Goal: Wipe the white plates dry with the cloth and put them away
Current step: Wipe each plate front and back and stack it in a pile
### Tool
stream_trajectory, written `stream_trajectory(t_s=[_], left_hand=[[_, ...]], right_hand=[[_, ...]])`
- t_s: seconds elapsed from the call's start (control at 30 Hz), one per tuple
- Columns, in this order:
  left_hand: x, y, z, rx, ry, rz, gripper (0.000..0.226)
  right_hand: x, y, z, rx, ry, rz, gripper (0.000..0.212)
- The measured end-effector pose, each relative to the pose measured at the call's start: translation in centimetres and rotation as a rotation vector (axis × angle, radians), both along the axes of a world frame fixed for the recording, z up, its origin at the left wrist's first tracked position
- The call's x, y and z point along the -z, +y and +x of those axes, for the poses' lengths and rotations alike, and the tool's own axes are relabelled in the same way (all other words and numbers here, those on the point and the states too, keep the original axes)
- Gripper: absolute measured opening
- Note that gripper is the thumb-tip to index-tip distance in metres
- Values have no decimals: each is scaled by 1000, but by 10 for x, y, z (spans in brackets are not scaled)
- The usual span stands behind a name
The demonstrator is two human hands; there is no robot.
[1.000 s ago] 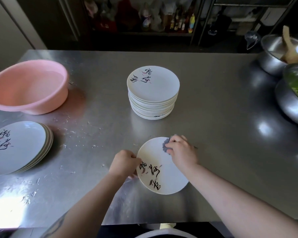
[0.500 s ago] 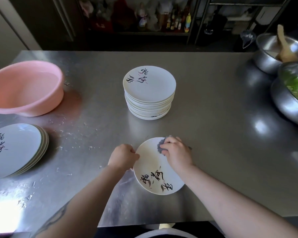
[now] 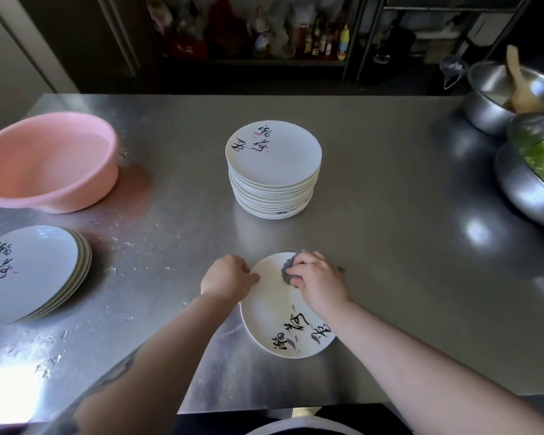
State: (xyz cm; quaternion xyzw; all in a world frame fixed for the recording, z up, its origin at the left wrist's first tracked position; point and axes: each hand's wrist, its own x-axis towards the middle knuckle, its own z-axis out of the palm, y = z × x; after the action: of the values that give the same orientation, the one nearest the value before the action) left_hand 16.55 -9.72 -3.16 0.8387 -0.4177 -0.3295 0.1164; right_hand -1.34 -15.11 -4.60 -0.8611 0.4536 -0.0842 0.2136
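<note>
A white plate (image 3: 277,321) with black brush lettering lies on the steel table (image 3: 390,246) near its front edge. My left hand (image 3: 228,277) grips the plate's left rim. My right hand (image 3: 318,279) holds a bunched grey cloth (image 3: 288,268) and presses it on the plate's far part. A tall stack of matching white plates (image 3: 274,171) stands in the middle of the table. A lower stack of white plates (image 3: 29,271) sits at the left edge.
A pink plastic basin (image 3: 47,164) stands at the back left. Two steel bowls are at the right: one with a wooden spoon (image 3: 509,95), one with green leaves (image 3: 534,180). White crumbs and water spots speckle the table's left half. Shelves with bottles stand behind.
The plate has turned counter-clockwise under my hands, so its lettering moved from the left side toward the near right rim. The cloth stays on the far part.
</note>
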Motion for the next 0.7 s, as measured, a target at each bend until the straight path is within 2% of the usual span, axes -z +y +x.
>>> stream_trajectory(t_s=[0.1, 0.2, 0.27, 0.33, 0.4, 0.57, 0.7], left_hand=[[1, 18, 7, -81, 85, 33, 14], [0, 36, 4, -9, 193, 161, 12], [-4, 33, 2, 91, 83, 190, 17], [-8, 19, 0, 108, -132, 97, 26], [-11, 3, -4, 121, -179, 8, 31], [-3, 2, -2, 6, 35, 18, 28], [4, 17, 9, -150, 88, -74, 26]], right_hand=[[2, -2, -10, 35, 103, -76, 19], [5, 2, -13, 55, 96, -85, 17], [5, 3, -10, 45, 29, -42, 15], [3, 4, -5, -2, -15, 10, 16], [0, 4, -1, -25, -12, 34, 19], [-5, -1, -4, 4, 48, -2, 18], [-10, -8, -20, 9, 159, -12, 19]])
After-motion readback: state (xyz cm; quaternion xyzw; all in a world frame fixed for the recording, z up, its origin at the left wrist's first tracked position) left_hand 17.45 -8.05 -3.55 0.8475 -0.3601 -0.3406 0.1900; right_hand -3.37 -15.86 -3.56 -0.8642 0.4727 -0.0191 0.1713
